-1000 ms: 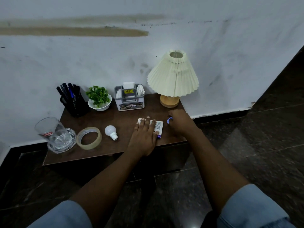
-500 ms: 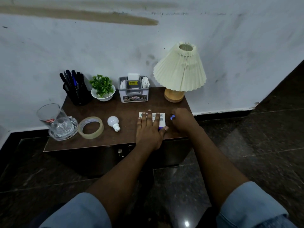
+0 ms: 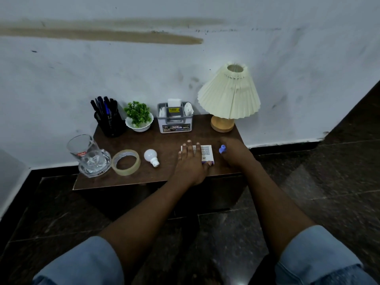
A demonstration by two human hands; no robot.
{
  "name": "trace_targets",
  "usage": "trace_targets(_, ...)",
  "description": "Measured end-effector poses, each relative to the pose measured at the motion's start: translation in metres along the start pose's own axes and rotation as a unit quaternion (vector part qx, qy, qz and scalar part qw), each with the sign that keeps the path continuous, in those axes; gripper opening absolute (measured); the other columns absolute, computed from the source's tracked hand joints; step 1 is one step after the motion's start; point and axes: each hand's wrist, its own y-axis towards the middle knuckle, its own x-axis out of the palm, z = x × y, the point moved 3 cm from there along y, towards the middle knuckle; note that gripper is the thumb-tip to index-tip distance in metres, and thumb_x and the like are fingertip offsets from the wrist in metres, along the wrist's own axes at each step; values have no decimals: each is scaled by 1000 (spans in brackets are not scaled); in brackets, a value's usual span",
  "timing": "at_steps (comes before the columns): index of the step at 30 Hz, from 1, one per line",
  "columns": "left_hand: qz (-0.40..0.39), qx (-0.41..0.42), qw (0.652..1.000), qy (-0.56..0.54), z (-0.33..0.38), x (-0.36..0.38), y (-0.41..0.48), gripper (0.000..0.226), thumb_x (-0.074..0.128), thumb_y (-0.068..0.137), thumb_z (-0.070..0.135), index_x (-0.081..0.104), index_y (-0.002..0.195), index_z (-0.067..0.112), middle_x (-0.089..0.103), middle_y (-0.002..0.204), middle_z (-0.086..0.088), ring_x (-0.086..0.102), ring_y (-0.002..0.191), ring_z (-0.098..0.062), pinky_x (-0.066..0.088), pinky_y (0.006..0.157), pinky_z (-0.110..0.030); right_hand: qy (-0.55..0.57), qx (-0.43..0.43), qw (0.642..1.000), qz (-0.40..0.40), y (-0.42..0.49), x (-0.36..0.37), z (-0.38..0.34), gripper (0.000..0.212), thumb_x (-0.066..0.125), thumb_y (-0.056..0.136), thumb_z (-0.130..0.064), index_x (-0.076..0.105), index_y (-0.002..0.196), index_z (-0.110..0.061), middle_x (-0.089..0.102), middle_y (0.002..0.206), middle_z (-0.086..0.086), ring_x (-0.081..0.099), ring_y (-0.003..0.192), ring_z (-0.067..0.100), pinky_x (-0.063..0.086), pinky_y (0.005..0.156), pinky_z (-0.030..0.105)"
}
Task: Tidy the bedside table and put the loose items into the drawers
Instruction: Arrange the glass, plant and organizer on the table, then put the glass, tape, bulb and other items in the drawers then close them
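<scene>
A dark brown bedside table (image 3: 168, 140) stands against the white wall. My left hand (image 3: 190, 163) lies flat on a small white and purple box (image 3: 206, 154) near the front edge, thumb at the box's near corner. Just to its right, my right hand (image 3: 233, 152) is curled around a small blue object (image 3: 222, 149), of which only the tip shows. A white light bulb (image 3: 151, 157) and a roll of clear tape (image 3: 126, 162) lie loose to the left. The drawers below the top are in shadow and look closed.
Along the back stand a black pen holder (image 3: 110, 124), a small green plant in a white bowl (image 3: 138, 119), a grey organiser box (image 3: 174, 119) and a cream pleated lamp (image 3: 229, 95). A tilted glass (image 3: 87, 155) rests at the left corner. Dark tiled floor surrounds the table.
The view has shifted slightly. My left hand stays pressed on the box, thumb now at its near corner. My right hand keeps its grip on the blue object.
</scene>
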Motion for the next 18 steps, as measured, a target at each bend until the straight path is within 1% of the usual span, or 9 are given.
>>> trace_targets(2, 4, 16, 1000, 2, -6, -13, -13, 90, 42, 102, 60, -1, 165, 12, -12, 172, -17, -12, 159, -34, -2, 127, -48, -33, -9, 999, 20, -6, -6, -8, 19, 63, 93, -18, 63, 110, -10, 66, 119, 12, 60, 107, 31, 52, 92, 41)
trace_targets(5, 22, 33, 999, 28, -24, -38, -36, 91, 46, 101, 57, 0, 165, 12, -10, 172, -15, -12, 159, -33, 0, 128, -49, -112, -42, 991, 65, -12, -8, -31, 34, 63, 91, -29, 60, 123, -19, 59, 131, 9, 49, 125, 39, 45, 101, 56)
trace_targets(7, 32, 26, 998, 43, -43, -59, -49, 88, 49, 102, 50, 1, 165, 12, -8, 172, -15, -12, 159, -34, 2, 127, -49, -105, -55, 991, 59, -13, 0, -57, 42, 60, 91, -26, 57, 133, -24, 56, 139, 6, 44, 130, 37, 38, 105, 55)
trace_targets(9, 26, 19, 999, 39, -68, -79, -67, 80, 47, 105, 40, 0, 165, 13, -8, 173, -13, -12, 159, -34, 4, 127, -50, -90, -87, 991, 46, -15, 13, -93, 41, 58, 92, -26, 58, 133, -25, 58, 139, 4, 45, 130, 34, 35, 106, 49)
trace_targets(12, 16, 18, 999, 35, -101, -92, -95, 72, 44, 106, 25, 4, 165, 14, -3, 173, -10, -8, 159, -34, 9, 128, -53, -49, -123, 990, 48, -29, 28, -144, 22, 54, 95, -26, 66, 112, -21, 66, 123, 6, 52, 119, 36, 40, 99, 47)
trace_targets(14, -3, 15, 999, 41, -120, -95, -115, 69, 44, 104, 17, 10, 165, 12, 2, 173, -12, -4, 159, -34, 11, 128, -52, -6, -146, 988, 49, -42, 34, -171, 12, 54, 93, -24, 65, 93, -19, 70, 107, 10, 58, 106, 38, 45, 88, 44)
trace_targets(15, -10, 16, 999, 40, -128, -96, -124, 69, 45, 102, 13, 14, 164, 10, 6, 173, -13, -1, 159, -34, 13, 128, -51, 25, -157, 986, 47, -47, 36, -180, 11, 55, 91, -22, 65, 88, -18, 72, 101, 12, 61, 101, 39, 48, 82, 43)
trace_targets(16, -11, 14, 999, 31, -138, -97, -134, 68, 45, 101, 9, 19, 163, 8, 11, 172, -14, 4, 159, -34, 15, 127, -49, 58, -162, 984, 39, -51, 38, -189, 11, 57, 90, -20, 68, 88, -15, 73, 98, 15, 64, 98, 40, 49, 79, 42)
trace_targets(18, 7, 8, 1000, 11, -152, -103, -147, 63, 44, 98, 3, 32, 160, 6, 20, 170, -15, 14, 158, -34, 22, 126, -46, 98, -153, 983, 23, -57, 42, -199, 16, 61, 89, -16, 74, 97, -12, 74, 102, 17, 66, 99, 37, 50, 78, 39)
